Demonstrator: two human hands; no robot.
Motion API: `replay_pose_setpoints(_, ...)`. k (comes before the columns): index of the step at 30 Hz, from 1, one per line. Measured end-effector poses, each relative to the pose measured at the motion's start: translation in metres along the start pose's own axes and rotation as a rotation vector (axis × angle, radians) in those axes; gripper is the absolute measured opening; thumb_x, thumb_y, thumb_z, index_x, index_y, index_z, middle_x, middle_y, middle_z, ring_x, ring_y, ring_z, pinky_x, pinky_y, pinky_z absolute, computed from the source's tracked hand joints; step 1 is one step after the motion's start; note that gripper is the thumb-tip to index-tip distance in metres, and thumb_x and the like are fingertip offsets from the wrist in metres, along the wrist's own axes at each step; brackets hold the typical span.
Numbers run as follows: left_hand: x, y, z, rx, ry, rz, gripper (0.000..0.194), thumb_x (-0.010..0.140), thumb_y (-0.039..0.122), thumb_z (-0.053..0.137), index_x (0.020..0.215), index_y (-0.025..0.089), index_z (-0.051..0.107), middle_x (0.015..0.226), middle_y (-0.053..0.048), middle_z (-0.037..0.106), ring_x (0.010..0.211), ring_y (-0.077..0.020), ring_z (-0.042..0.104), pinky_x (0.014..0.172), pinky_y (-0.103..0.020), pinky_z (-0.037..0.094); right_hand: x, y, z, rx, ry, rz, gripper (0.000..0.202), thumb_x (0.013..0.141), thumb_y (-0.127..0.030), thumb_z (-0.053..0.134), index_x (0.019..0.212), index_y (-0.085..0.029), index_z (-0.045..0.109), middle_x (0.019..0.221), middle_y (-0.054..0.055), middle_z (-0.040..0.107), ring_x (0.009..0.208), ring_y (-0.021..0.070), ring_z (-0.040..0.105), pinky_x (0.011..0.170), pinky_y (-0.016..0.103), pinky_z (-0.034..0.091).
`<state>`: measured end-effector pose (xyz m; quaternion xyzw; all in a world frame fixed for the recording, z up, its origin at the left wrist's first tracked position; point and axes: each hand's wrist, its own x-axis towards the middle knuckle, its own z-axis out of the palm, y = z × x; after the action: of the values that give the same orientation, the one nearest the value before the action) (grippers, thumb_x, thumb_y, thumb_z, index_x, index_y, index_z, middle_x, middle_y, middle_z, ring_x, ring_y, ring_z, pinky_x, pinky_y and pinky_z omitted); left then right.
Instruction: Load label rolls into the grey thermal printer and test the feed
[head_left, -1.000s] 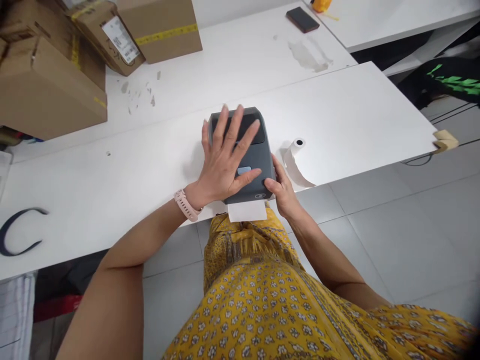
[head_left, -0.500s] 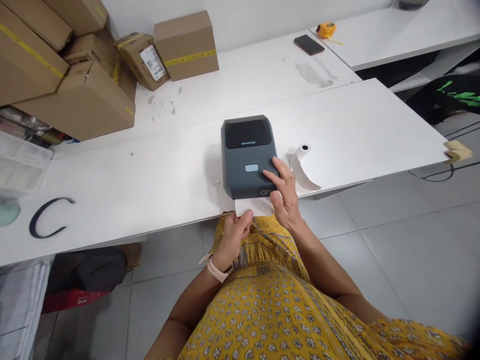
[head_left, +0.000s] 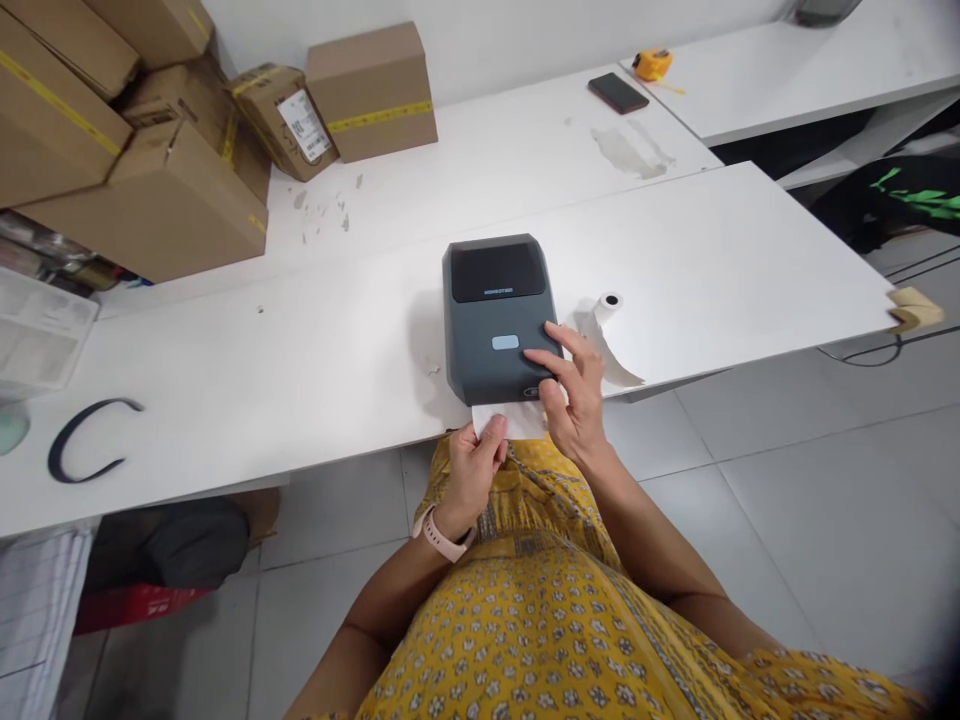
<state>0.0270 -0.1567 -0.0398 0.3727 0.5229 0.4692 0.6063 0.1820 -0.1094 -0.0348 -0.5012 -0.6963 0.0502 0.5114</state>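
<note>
A dark grey label printer [head_left: 484,370] with a black window and a light button stands near the table's front edge. White label paper [head_left: 523,422] sticks out from its front, over the edge. My left hand [head_left: 471,470] pinches this paper between thumb and fingers. On the printer's right front corner lies my right hand [head_left: 579,405], its fingers apart and touching the top, with the thumb by the front edge near the paper. Just right of that hand is a small white paper roll [head_left: 609,308], its loose end curling toward the table edge.
Cardboard boxes [head_left: 180,190] are stacked at the back left of the white table [head_left: 337,330]. A black curved band [head_left: 64,440] lies at the left, near a clear plastic container [head_left: 45,325]. A phone [head_left: 618,93] and a yellow tape measure [head_left: 652,65] lie at the back right.
Both hands keep nearly the same places on the paper and the printer. The whole view has shifted slightly; no clear movement of the printer on the table shows.
</note>
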Motion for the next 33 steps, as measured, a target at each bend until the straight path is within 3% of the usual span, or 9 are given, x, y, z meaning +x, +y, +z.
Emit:
replay_pose_setpoints(3, 0.002, -0.008, -0.007, 0.108, -0.008, 0.063, 0.059, 0.090, 0.064, 0.067, 0.056, 0.019, 0.050, 0.051, 0.005, 0.045, 0.049, -0.0069, 0.038, 0.051, -0.024, 0.030, 0.012, -0.003, -0.003, -0.098, -0.044, -0.003, 0.038, 0.106, -0.047, 0.038, 0.128, -0.041, 0.068, 0.153, -0.001, 0.057, 0.150, 0.0317, 0.043, 0.127, 0.060, 0.026)
replay_pose_setpoints(9, -0.006, -0.007, -0.019, 0.130, 0.053, 0.097, 0.054, 0.096, 0.058, 0.059, 0.058, 0.019, 0.057, 0.054, 0.002, 0.052, 0.051, -0.0106, 0.045, 0.053, -0.026, 0.036, 0.027, -0.008, -0.004, -0.300, -0.127, -0.101, 0.036, 0.105, -0.051, 0.043, 0.131, -0.044, 0.067, 0.161, -0.005, 0.052, 0.155, 0.0331, 0.036, 0.129, 0.061, 0.017)
replay_pose_setpoints(16, 0.009, 0.013, -0.023, 0.024, 0.344, 0.515, 0.039, 0.102, 0.038, 0.051, 0.074, 0.019, 0.069, 0.060, 0.001, 0.054, 0.053, -0.0112, 0.048, 0.053, -0.025, 0.040, 0.046, -0.014, -0.008, -0.369, -0.188, -0.190, 0.024, 0.102, -0.051, 0.053, 0.112, -0.040, 0.071, 0.147, -0.008, 0.067, 0.155, 0.0324, 0.041, 0.133, 0.060, 0.008)
replay_pose_setpoints(19, 0.019, 0.018, -0.020, 0.087, 0.454, 0.653, 0.026, 0.101, 0.033, 0.055, 0.090, 0.021, 0.074, 0.083, -0.002, 0.068, 0.075, -0.0136, 0.063, 0.070, -0.026, 0.052, 0.045, -0.012, -0.010, -0.282, -0.247, -0.116, 0.022, 0.101, -0.051, 0.057, 0.115, -0.043, 0.071, 0.146, -0.007, 0.068, 0.155, 0.0359, 0.041, 0.132, 0.066, 0.009)
replay_pose_setpoints(21, 0.023, 0.016, -0.018, 0.162, 0.420, 0.667, 0.027, 0.102, 0.035, 0.055, 0.119, 0.024, 0.073, 0.120, -0.006, 0.073, 0.111, -0.0194, 0.068, 0.097, -0.033, 0.056, 0.034, -0.008, -0.009, -0.138, -0.229, -0.063, 0.029, 0.103, -0.051, 0.052, 0.125, -0.043, 0.068, 0.153, -0.004, 0.062, 0.156, 0.0351, 0.040, 0.131, 0.066, 0.019)
replay_pose_setpoints(24, 0.025, 0.008, -0.018, 0.231, 0.261, 0.610, 0.050, 0.106, 0.040, 0.049, 0.155, 0.030, 0.049, 0.164, -0.007, 0.049, 0.153, -0.0252, 0.045, 0.126, -0.043, 0.040, 0.004, -0.001, -0.005, 0.141, -0.069, 0.117, 0.048, 0.106, -0.056, 0.040, 0.149, -0.041, 0.051, 0.167, 0.001, 0.045, 0.158, 0.0312, 0.038, 0.127, 0.062, 0.034)
replay_pose_setpoints(26, 0.026, 0.004, -0.020, 0.235, 0.174, 0.564, 0.057, 0.107, 0.042, 0.046, 0.162, 0.032, 0.039, 0.172, -0.003, 0.038, 0.160, -0.0247, 0.034, 0.132, -0.043, 0.032, -0.016, 0.003, 0.000, 0.245, 0.005, 0.284, 0.058, 0.106, -0.060, 0.030, 0.160, -0.040, 0.036, 0.172, 0.002, 0.037, 0.160, 0.0297, 0.034, 0.128, 0.062, 0.035)
replay_pose_setpoints(28, 0.027, 0.001, -0.022, 0.235, 0.146, 0.539, 0.058, 0.107, 0.043, 0.045, 0.163, 0.033, 0.037, 0.173, -0.001, 0.035, 0.162, -0.0242, 0.030, 0.134, -0.042, 0.029, -0.028, 0.006, 0.003, 0.270, -0.023, 0.384, 0.064, 0.106, -0.065, 0.023, 0.165, -0.040, 0.027, 0.174, 0.002, 0.033, 0.162, 0.0289, 0.030, 0.130, 0.063, 0.032)
replay_pose_setpoints(33, 0.030, -0.002, -0.023, 0.203, 0.158, 0.581, 0.056, 0.107, 0.045, 0.045, 0.161, 0.033, 0.042, 0.172, 0.000, 0.037, 0.162, -0.0244, 0.030, 0.135, -0.042, 0.027, -0.032, 0.006, 0.003, 0.217, -0.138, 0.365, 0.071, 0.103, -0.071, 0.019, 0.168, -0.042, 0.016, 0.178, 0.000, 0.025, 0.165, 0.0284, 0.023, 0.133, 0.062, 0.026)
